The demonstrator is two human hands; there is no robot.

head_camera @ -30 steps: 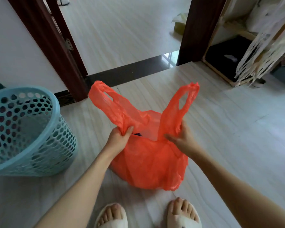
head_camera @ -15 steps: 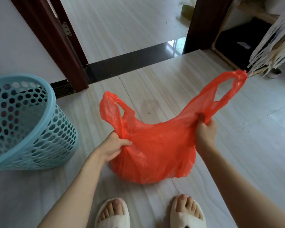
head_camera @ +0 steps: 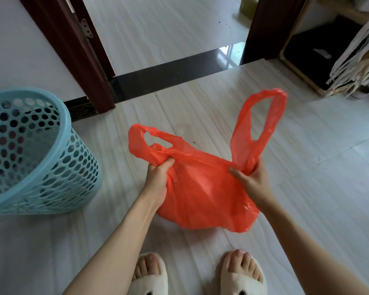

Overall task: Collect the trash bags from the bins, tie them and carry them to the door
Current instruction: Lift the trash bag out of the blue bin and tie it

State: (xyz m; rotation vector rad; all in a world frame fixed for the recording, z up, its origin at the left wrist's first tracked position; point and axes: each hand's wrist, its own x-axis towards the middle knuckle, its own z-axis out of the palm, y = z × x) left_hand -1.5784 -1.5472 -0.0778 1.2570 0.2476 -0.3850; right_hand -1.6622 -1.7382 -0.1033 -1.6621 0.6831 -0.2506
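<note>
An orange plastic trash bag (head_camera: 202, 194) rests on the pale floor in front of my feet, bulging with contents. My left hand (head_camera: 158, 176) grips the base of the bag's left handle loop (head_camera: 141, 141), which flops to the left. My right hand (head_camera: 250, 176) pinches the base of the right handle loop (head_camera: 264, 118), which stands up and leans right. The bag's mouth is stretched between both hands. A light blue perforated bin (head_camera: 36, 152) stands to the left, tilted, with no bag in it.
An open doorway (head_camera: 168, 35) with dark red frame posts (head_camera: 73, 54) and a black threshold strip (head_camera: 166, 77) lies straight ahead. A low wooden shelf (head_camera: 307, 56) with hanging cream fringe (head_camera: 354, 54) stands at the right. My slippered feet (head_camera: 196, 275) are at the bottom.
My right hand has drawn back toward the bag's middle, so the right handle loop now stands upright instead of stretching far right. The left loop has flopped lower.
</note>
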